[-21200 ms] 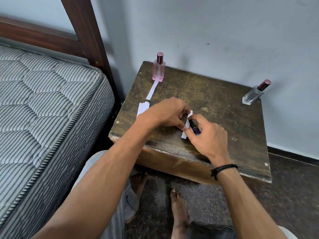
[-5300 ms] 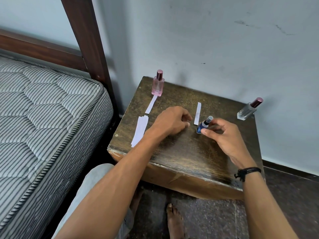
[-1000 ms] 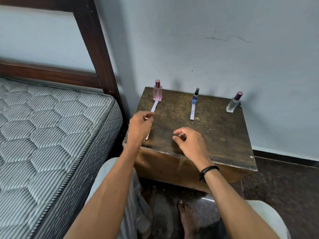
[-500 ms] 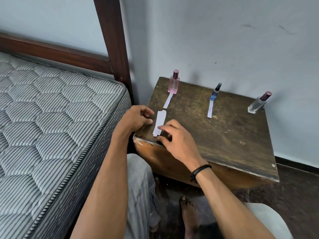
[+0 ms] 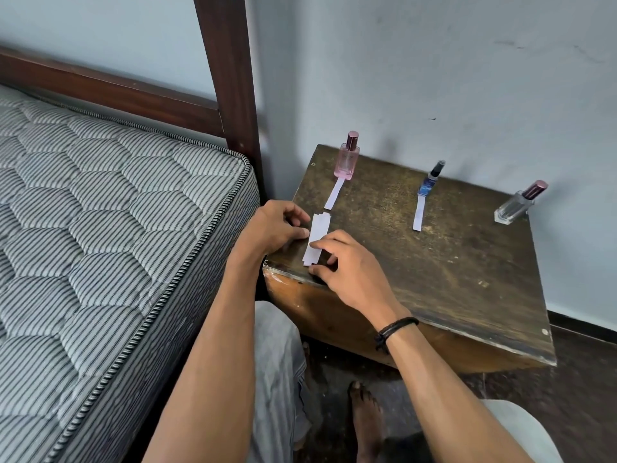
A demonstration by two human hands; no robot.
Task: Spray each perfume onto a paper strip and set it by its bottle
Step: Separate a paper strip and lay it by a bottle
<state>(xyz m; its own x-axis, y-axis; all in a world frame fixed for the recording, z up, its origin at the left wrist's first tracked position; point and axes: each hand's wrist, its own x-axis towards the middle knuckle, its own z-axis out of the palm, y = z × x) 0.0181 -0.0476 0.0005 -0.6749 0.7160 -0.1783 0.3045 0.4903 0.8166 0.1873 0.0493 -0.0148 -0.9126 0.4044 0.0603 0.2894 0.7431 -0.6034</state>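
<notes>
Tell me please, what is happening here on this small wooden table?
A person is testing perfumes on paper strips. Both hands, the left hand and the right hand, are at the small stack of white paper strips near the front left corner of the dark wooden table. The pink glass bottle and the small blue spray bottle each have a strip before them. The clear glass bottle with the dark red cap has none yet.

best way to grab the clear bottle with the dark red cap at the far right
Take the clear bottle by its glass body below the cap, pinching two flat sides. Come from the front with the right hand: it stands upright at the table's back right corner, against the wall.
</notes>
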